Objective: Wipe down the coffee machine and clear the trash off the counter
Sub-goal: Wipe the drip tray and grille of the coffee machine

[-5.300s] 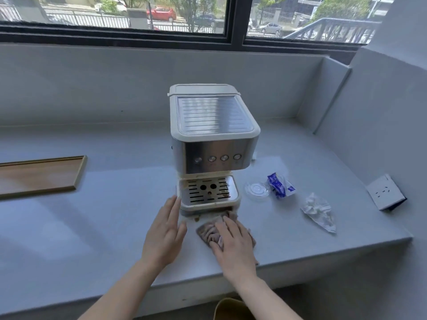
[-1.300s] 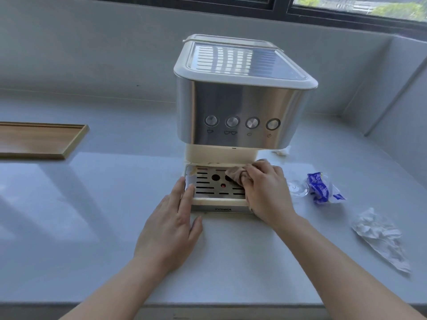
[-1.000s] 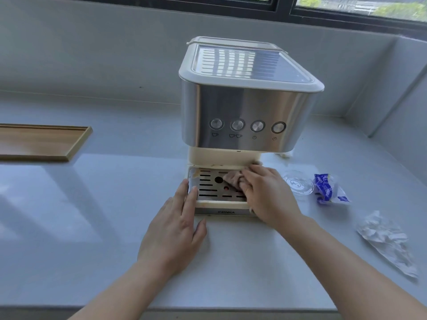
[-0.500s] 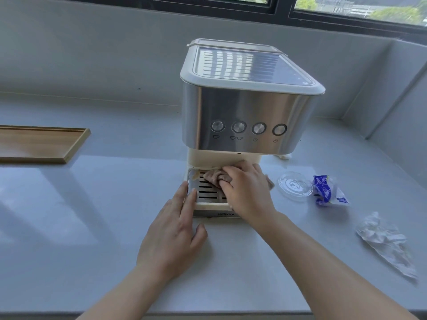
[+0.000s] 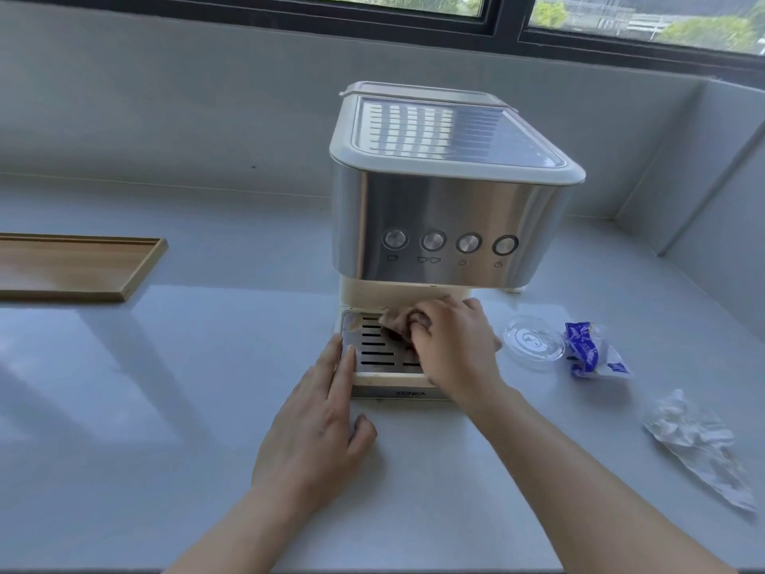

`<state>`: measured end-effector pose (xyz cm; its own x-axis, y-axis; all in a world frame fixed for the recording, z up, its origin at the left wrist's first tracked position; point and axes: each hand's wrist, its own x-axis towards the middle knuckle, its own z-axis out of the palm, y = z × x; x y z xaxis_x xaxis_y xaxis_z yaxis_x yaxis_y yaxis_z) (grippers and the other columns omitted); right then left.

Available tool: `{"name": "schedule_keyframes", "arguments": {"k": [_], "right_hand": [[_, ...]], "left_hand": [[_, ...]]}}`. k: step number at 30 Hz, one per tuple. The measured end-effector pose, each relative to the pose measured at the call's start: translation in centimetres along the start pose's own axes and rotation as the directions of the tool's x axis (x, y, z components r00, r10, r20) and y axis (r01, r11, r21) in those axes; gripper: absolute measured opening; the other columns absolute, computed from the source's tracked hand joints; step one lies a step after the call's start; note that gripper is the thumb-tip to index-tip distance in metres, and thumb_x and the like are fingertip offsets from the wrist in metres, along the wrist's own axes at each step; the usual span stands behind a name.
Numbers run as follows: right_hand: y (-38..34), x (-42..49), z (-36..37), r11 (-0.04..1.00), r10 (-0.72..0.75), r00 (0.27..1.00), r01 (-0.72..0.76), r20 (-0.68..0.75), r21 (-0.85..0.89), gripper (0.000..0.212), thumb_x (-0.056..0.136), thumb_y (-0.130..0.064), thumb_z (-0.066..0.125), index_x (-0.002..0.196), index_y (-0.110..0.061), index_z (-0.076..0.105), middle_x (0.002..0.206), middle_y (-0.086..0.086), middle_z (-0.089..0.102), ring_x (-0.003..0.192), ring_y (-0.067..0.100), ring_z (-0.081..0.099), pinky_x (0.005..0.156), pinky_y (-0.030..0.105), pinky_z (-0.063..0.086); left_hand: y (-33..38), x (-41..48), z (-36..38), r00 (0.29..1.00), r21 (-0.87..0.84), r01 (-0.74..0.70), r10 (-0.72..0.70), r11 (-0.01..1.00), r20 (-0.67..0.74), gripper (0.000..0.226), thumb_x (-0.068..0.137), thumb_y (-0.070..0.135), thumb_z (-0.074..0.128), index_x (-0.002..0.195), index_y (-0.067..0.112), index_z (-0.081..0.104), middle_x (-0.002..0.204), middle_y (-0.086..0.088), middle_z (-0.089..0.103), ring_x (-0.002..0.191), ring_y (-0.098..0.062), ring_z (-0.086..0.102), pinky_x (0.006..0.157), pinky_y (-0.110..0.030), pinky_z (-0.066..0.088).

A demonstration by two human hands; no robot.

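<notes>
Right hand (image 5: 455, 345) is bunching the cloth (image 5: 399, 321) and rubbing the drip tray (image 5: 372, 354) at the coffee machine (image 5: 447, 209) base; left hand (image 5: 318, 428) is lying flat, fingers together, bracing the tray's left edge. Risk: hard rubbing is likely shifting the loose grate or nudging the lid (image 5: 534, 339) off the surface (image 5: 165, 408). Machine is sitting mid-surface, upright, buttons facing the person. Blue wrapper (image 5: 588, 350) and crumpled paper (image 5: 695, 441) are waiting on the right.

Grey wall (image 5: 165, 97) — dark-framed window (image 5: 503, 18) above, daylight, greenery outside.
</notes>
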<state>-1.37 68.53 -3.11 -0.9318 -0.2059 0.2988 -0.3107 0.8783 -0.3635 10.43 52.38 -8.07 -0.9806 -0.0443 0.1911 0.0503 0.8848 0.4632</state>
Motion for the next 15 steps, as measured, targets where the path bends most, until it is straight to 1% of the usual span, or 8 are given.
{"name": "schedule_keyframes", "arguments": {"k": [2, 4, 5, 7, 10, 12, 13, 15], "right_hand": [[-2.5, 0.3, 1.0, 0.994, -0.093, 0.996, 0.092, 0.018, 0.058, 0.020, 0.091, -0.024, 0.051, 0.088, -0.019, 0.070, 0.090, -0.001, 0.070, 0.095, 0.025, 0.052, 0.074, 0.034, 0.042], [-4.0, 0.5, 1.2, 0.969, -0.217, 0.973, 0.205, 0.077, 0.139, 0.020, 0.090, -0.024, 0.051, 0.089, -0.022, 0.071, 0.087, -0.005, 0.070, 0.095, 0.023, 0.057, 0.076, 0.035, 0.046], [-3.9, 0.6, 1.0, 0.960, -0.243, 0.966, 0.225, 0.093, 0.166, 0.019, 0.089, -0.024, 0.051, 0.087, -0.023, 0.070, 0.082, -0.007, 0.069, 0.093, 0.022, 0.058, 0.075, 0.037, 0.048], [-2.4, 0.4, 0.2, 0.963, -0.231, 0.969, 0.214, 0.091, 0.166, 0.014, 0.089, -0.025, 0.054, 0.084, -0.025, 0.067, 0.072, -0.011, 0.064, 0.087, 0.019, 0.056, 0.073, 0.037, 0.049], [0.7, -0.7, -1.1, 0.988, -0.119, 0.993, 0.117, 0.022, 0.098, 0.013, 0.086, -0.024, 0.060, 0.092, -0.030, 0.070, 0.081, -0.015, 0.069, 0.090, 0.017, 0.050, 0.080, 0.034, 0.046], [1.9, -0.8, -1.4, 0.995, -0.020, 1.000, 0.019, 0.009, 0.099, 0.013, 0.086, -0.021, 0.058, 0.090, -0.028, 0.069, 0.076, -0.011, 0.070, 0.091, 0.024, 0.051, 0.079, 0.037, 0.046], [1.7, -0.7, -1.3, 0.995, 0.004, 1.000, -0.005, 0.012, 0.099, 0.013, 0.086, -0.021, 0.056, 0.089, -0.026, 0.068, 0.076, -0.009, 0.071, 0.092, 0.026, 0.051, 0.079, 0.038, 0.046], [-0.3, -0.3, -0.7, 0.993, -0.034, 0.999, 0.032, 0.022, 0.113, 0.016, 0.088, -0.022, 0.055, 0.092, -0.028, 0.070, 0.088, -0.009, 0.072, 0.097, 0.024, 0.051, 0.081, 0.036, 0.046]], "left_hand": [[0.1, 0.0, -0.1, 1.000, -0.020, -0.001, 0.001, 1.000, -0.009, 0.080, 0.086, 0.036, 0.043, 0.155, 0.027, 0.003, 0.162, 0.018, -0.015, 0.145, -0.007, 0.022, 0.109, -0.025, 0.033], [0.1, -0.1, -0.4, 1.000, -0.053, -0.001, 0.000, 0.999, -0.022, 0.080, 0.085, 0.032, 0.047, 0.155, 0.027, 0.007, 0.163, 0.018, -0.009, 0.144, -0.006, 0.025, 0.106, -0.024, 0.034], [0.0, -0.1, -0.4, 1.000, -0.071, 0.003, -0.005, 0.998, -0.026, 0.080, 0.085, 0.031, 0.048, 0.155, 0.027, 0.010, 0.163, 0.019, -0.006, 0.143, -0.006, 0.028, 0.104, -0.024, 0.036], [-0.1, -0.1, -0.6, 0.999, -0.097, 0.016, -0.020, 0.995, -0.037, 0.078, 0.085, 0.028, 0.050, 0.154, 0.029, 0.014, 0.162, 0.023, -0.003, 0.137, -0.007, 0.038, 0.099, -0.025, 0.040], [-0.1, -0.2, -0.6, 0.998, -0.120, 0.031, -0.037, 0.992, -0.041, 0.074, 0.085, 0.028, 0.048, 0.153, 0.029, 0.020, 0.161, 0.025, 0.001, 0.131, -0.009, 0.044, 0.097, -0.026, 0.041], [0.0, -0.2, -0.6, 0.998, -0.129, 0.037, -0.043, 0.991, -0.041, 0.073, 0.084, 0.029, 0.047, 0.153, 0.029, 0.020, 0.161, 0.026, 0.001, 0.131, -0.008, 0.043, 0.098, -0.026, 0.041], [0.0, -0.2, -0.5, 0.998, -0.132, 0.041, -0.046, 0.990, -0.038, 0.073, 0.084, 0.030, 0.047, 0.153, 0.029, 0.020, 0.161, 0.027, 0.000, 0.131, -0.007, 0.043, 0.098, -0.026, 0.041], [0.0, -0.2, -0.6, 0.998, -0.143, 0.055, -0.060, 0.988, -0.034, 0.073, 0.084, 0.031, 0.046, 0.152, 0.031, 0.020, 0.160, 0.028, 0.000, 0.129, -0.007, 0.044, 0.097, -0.026, 0.041]]}}
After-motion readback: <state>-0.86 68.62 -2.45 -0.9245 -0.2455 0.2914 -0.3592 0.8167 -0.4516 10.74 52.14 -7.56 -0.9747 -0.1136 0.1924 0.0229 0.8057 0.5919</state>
